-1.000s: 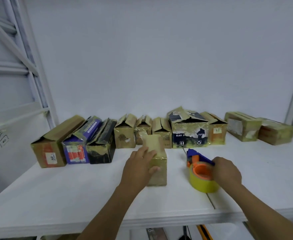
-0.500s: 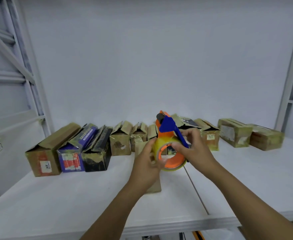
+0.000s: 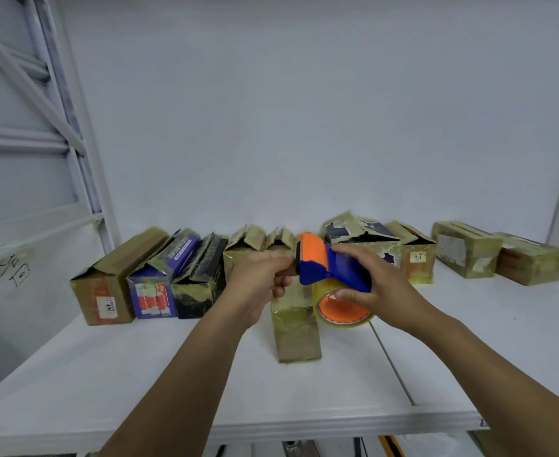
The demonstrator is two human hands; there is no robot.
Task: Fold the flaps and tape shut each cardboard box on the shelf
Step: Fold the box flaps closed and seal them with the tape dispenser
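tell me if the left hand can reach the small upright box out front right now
Probably yes. The left hand hovers close by the small box with nothing between them, but it grips the front of the tape dispenser, so it would have to let go first.

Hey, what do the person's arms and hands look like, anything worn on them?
Nothing worn shows. The left hand and right hand are ungloved, with no rings visible; the left forearm and right forearm are bare to the picture's edge: no sleeves, watch or bracelet.
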